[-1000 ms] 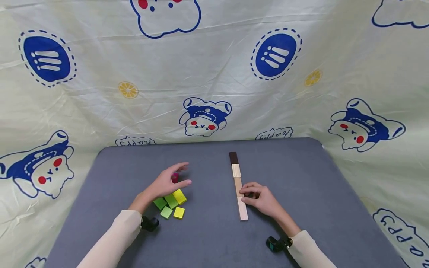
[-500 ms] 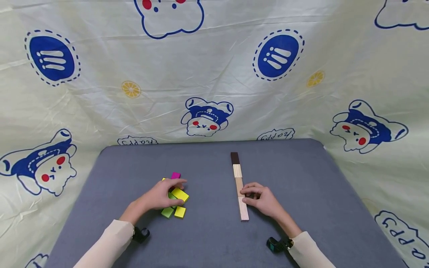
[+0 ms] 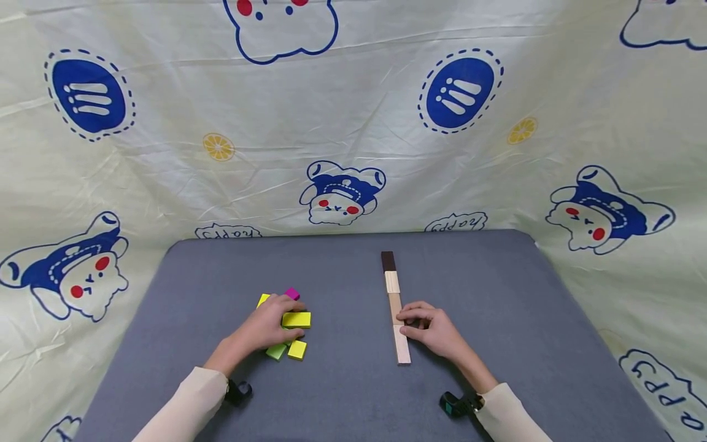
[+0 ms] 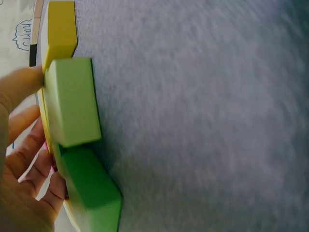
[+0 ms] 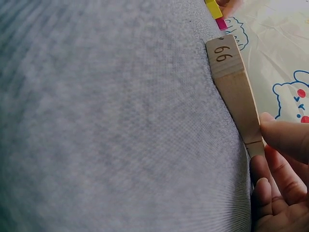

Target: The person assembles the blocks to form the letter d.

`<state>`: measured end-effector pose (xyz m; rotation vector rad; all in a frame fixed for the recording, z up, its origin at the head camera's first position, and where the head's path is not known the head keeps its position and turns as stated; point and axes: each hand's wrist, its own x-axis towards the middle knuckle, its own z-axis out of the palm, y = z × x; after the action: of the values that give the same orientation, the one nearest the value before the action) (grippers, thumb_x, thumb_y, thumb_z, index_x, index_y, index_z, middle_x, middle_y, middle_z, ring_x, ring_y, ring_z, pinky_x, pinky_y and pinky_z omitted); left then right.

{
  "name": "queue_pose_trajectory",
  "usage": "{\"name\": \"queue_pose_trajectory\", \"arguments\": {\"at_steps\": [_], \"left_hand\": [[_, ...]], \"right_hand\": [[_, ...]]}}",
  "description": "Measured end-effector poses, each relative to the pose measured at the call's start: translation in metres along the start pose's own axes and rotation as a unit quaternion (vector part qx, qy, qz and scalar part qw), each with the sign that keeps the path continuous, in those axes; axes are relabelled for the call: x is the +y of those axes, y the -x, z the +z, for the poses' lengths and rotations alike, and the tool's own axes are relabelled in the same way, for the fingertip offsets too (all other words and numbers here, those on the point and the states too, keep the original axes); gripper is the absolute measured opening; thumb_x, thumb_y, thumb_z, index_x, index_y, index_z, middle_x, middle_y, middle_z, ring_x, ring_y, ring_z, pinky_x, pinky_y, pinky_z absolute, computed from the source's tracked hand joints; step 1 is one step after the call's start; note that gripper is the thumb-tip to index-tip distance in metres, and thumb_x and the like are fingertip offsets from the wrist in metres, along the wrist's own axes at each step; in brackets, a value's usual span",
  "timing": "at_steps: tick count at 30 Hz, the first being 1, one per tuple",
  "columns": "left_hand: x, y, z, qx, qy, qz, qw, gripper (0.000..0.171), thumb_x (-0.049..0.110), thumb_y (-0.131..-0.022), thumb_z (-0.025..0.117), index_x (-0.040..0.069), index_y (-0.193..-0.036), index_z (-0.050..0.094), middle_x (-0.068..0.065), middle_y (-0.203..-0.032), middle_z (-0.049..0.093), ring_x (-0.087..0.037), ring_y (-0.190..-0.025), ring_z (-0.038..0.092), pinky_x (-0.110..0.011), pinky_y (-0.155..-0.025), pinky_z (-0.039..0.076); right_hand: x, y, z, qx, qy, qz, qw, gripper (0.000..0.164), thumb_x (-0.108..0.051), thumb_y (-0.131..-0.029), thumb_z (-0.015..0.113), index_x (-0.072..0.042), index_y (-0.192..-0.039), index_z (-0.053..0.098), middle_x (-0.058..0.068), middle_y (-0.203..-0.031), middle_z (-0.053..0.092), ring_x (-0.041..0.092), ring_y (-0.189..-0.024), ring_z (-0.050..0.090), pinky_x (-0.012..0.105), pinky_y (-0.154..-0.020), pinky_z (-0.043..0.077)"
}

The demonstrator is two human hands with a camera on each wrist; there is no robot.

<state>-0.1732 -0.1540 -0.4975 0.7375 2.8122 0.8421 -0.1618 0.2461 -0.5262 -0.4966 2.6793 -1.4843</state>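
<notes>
In the head view my left hand (image 3: 270,323) reaches over a cluster of coloured blocks. Its thumb and fingers grip a yellow block (image 3: 297,320) at the near and far sides. Around it lie a light green block (image 3: 276,351), a second yellow block (image 3: 297,350), a third yellow one (image 3: 264,299) and a magenta block (image 3: 293,294). A dark green block (image 4: 91,188) shows in the left wrist view. My right hand (image 3: 431,325) rests its loosely bent fingertips against the right side of a row of wooden blocks (image 3: 402,350), holding none of them.
The row's far end is a dark brown block (image 3: 389,261), with a pale wood block (image 3: 392,282) beside it. One wooden block (image 5: 236,96) bears the printed number 66. A patterned curtain (image 3: 353,123) hangs behind the grey tabletop (image 3: 342,393).
My left hand has come down onto the coloured blocks and gripped a yellow one, which has turned from slanted to crosswise. The right hand stays at the wooden row.
</notes>
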Motion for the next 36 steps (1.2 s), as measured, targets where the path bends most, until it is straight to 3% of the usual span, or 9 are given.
{"name": "queue_pose_trajectory", "arguments": {"at_steps": [9,19,29,36], "left_hand": [[0.002,0.001,0.006,0.042,0.009,-0.003,0.9991,0.03,0.022,-0.085,0.083,0.011,-0.112,0.075,-0.001,-0.113,0.072,-0.018,-0.1,0.053,-0.036,-0.085,0.049],[0.003,0.0,0.006,0.065,0.046,0.0,0.9968,0.027,0.019,-0.087,0.082,0.013,-0.112,0.075,0.001,-0.11,0.071,-0.016,-0.101,0.056,-0.038,-0.09,0.049],[0.017,-0.014,0.004,0.139,0.121,-0.02,0.9827,0.031,0.017,-0.086,0.084,0.013,-0.115,0.074,-0.002,-0.109,0.069,-0.014,-0.087,0.057,-0.027,-0.075,0.049],[0.024,-0.026,0.008,0.135,0.137,-0.021,0.9812,0.032,0.019,-0.088,0.083,0.016,-0.118,0.073,-0.002,-0.116,0.068,-0.014,-0.093,0.057,-0.029,-0.081,0.05]], "right_hand": [[0.002,-0.001,0.002,-0.006,-0.009,-0.003,1.0,0.02,-0.012,-0.087,0.082,-0.011,-0.107,0.08,0.011,-0.118,0.07,0.016,-0.089,0.062,0.023,-0.07,0.048],[0.002,-0.002,0.002,-0.007,-0.013,-0.01,1.0,0.02,-0.011,-0.087,0.082,-0.011,-0.107,0.08,0.011,-0.117,0.07,0.015,-0.089,0.062,0.023,-0.07,0.048],[-0.003,0.0,0.001,-0.003,-0.03,-0.038,0.999,0.024,-0.006,-0.086,0.082,-0.002,-0.109,0.078,0.018,-0.116,0.069,0.021,-0.086,0.062,0.022,-0.067,0.047],[-0.001,0.0,0.0,-0.008,-0.015,-0.019,1.0,0.023,-0.008,-0.088,0.08,-0.004,-0.111,0.079,0.016,-0.117,0.069,0.016,-0.088,0.061,0.023,-0.068,0.048]]}}
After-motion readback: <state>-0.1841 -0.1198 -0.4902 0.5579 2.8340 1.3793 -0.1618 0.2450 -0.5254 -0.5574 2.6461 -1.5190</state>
